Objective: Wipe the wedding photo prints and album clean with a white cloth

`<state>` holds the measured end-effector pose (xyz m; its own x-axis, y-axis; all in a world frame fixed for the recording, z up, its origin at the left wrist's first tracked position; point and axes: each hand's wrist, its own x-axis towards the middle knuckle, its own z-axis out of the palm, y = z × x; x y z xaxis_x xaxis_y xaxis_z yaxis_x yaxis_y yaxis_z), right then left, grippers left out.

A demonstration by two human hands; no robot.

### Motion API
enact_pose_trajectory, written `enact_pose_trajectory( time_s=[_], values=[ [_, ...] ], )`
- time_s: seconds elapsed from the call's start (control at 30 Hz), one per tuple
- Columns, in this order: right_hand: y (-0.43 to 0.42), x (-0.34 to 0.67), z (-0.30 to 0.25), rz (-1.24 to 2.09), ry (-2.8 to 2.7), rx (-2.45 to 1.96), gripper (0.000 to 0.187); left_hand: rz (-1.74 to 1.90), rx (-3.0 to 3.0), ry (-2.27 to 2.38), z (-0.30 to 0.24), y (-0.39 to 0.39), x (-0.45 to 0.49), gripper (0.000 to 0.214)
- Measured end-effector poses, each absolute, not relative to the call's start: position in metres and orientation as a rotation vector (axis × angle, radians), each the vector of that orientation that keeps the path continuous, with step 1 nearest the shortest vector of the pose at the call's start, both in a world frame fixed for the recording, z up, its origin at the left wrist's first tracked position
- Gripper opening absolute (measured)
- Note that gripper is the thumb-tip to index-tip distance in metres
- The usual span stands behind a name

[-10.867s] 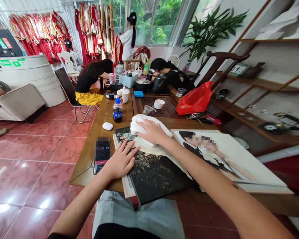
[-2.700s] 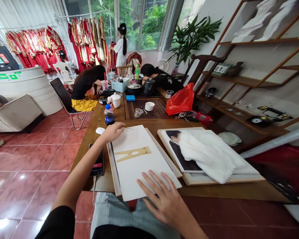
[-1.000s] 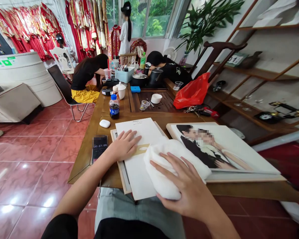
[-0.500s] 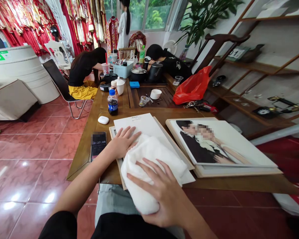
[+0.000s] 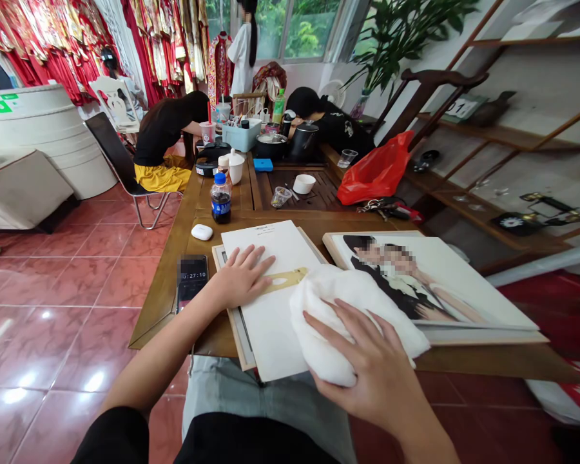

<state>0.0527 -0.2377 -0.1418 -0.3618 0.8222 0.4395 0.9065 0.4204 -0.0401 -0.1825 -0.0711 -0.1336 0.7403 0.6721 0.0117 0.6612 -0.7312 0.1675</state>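
My left hand (image 5: 244, 277) lies flat on a white board (image 5: 275, 335) with its fingers spread. A yellowish strip with an oval opening (image 5: 290, 278) shows on the board just right of my fingertips. My right hand (image 5: 367, 361) grips a bunched white towel (image 5: 338, 296), which covers the board's right side and reaches over toward the neighbouring album. Beneath the board is a light wooden frame or box (image 5: 246, 357), mostly hidden. To the right, a photo of a couple (image 5: 464, 283) rests on a second box of the same kind (image 5: 493, 336).
A phone with a running timer (image 5: 192, 283), a white earbud case (image 5: 202, 232) and a cola bottle (image 5: 221, 198) stand left on the wooden table (image 5: 159, 303). Behind are a white bowl (image 5: 304, 183), a plastic cup (image 5: 281, 196), keys and a red bag (image 5: 377, 171). Two people lean over the table's far end.
My right hand has moved the towel to the right across the board, uncovering the yellowish strip and the board's lower part. My left hand has stayed in place.
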Motion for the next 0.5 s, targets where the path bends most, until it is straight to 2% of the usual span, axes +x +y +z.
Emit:
enact_pose_trajectory(
  time_s=[0.33,0.5],
  values=[
    [-0.235,-0.009,-0.131,-0.029,-2.390,-1.340,0.087,0.068,2.815,1.048,-0.131,-0.071,-0.184,0.055],
    [-0.234,-0.001,-0.133,-0.041,-2.381,-1.332,0.085,0.048,2.799,1.042,-0.128,-0.071,-0.185,0.056]
  ],
)
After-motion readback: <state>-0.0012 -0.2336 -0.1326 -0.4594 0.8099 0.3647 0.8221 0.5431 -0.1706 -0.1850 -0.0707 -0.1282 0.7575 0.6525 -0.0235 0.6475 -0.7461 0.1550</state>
